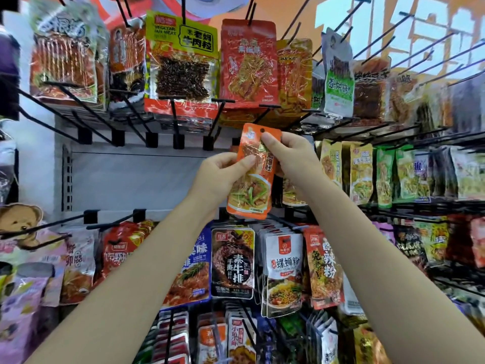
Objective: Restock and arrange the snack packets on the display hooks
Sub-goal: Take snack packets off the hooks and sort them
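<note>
An orange snack packet [252, 179] with a hang hole at its top is held upright in front of the display rack. My left hand [220, 174] grips its left edge at mid height, thumb across the front. My right hand [288, 153] pinches its upper right part, thumb just below the hole. The packet's top sits right under the tip of a black display hook [265, 111]; the hole is not on any hook. Behind it the middle row's left hooks [173, 119] hang bare before a grey back panel [131, 177].
Packets fill the top row, such as a yellow-headed one [181, 64] and a red one [248, 61]. More hang at the right [360, 174] and in the lower rows [232, 261]. Long bare hooks [420, 48] jut out at the upper right. A bear picture [18, 222] is at the left.
</note>
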Demonstrator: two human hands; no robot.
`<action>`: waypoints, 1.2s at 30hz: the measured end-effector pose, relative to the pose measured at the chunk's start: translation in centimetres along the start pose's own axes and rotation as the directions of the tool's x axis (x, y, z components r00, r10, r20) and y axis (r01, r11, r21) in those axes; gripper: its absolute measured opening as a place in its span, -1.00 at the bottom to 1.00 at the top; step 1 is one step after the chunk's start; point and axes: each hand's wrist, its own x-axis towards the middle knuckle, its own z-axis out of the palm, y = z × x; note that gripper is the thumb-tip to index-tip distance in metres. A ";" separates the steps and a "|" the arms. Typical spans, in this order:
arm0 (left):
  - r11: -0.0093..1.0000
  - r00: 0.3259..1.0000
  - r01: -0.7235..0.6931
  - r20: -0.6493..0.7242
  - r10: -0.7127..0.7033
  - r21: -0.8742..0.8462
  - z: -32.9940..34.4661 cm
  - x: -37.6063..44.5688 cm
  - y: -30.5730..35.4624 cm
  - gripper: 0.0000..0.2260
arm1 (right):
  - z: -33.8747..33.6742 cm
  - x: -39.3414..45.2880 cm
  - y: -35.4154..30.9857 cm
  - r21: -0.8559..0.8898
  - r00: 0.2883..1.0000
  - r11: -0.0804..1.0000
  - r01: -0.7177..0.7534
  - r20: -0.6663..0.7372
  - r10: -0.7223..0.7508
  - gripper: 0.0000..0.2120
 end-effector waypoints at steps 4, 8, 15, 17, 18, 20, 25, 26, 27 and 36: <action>0.993 0.996 -0.027 -0.078 0.036 0.111 0.4 2.1 -0.1 -0.83 | -0.7 1.5 0.0 -0.062 0.995 0.993 -0.102 -0.009 0.101 -0.61; 0.988 0.995 -0.005 -0.095 0.020 0.155 1.0 3.1 -0.7 -0.77 | -0.7 2.8 0.5 -0.180 0.990 0.981 -0.079 -0.133 0.055 -0.52; 0.982 0.995 0.046 -0.096 -0.029 0.183 1.2 2.9 -1.3 -0.82 | -1.1 2.9 0.8 -0.305 0.986 0.952 0.018 -0.151 -0.067 -0.62; 0.982 0.996 0.046 -0.088 -0.030 0.183 1.2 2.8 -1.5 -0.83 | -1.0 2.9 0.6 -0.329 0.984 0.943 0.049 -0.146 -0.102 -0.59; 0.983 0.996 0.043 -0.087 -0.027 0.180 1.2 2.7 -1.6 -0.83 | -0.9 3.0 0.6 -0.341 0.982 0.938 0.066 -0.144 -0.122 -0.59; 0.983 0.996 0.028 -0.092 -0.012 0.180 1.0 2.7 -1.7 -0.83 | -0.8 3.2 0.5 -0.368 0.980 0.926 0.086 -0.137 -0.146 -0.62; 0.981 0.996 0.033 -0.093 -0.015 0.192 1.0 2.9 -1.5 -0.82 | -0.9 4.1 1.0 -0.403 0.975 0.910 0.098 -0.142 -0.168 -0.76; 0.977 0.995 0.047 -0.098 -0.027 0.208 1.0 2.9 -1.5 -0.81 | -0.8 4.1 1.1 -0.429 0.971 0.895 0.118 -0.137 -0.194 -0.78; 0.966 0.993 0.055 -0.111 -0.027 0.251 0.9 2.9 -1.6 -0.79 | -0.8 4.1 1.2 -0.467 0.964 0.873 0.145 -0.133 -0.231 -0.79; -0.014 0.906 -0.256 0.245 0.344 0.967 -0.2 3.0 -1.6 -0.27 | -2.3 1.6 5.5 -0.909 0.788 0.232 0.346 0.148 -0.598 -0.56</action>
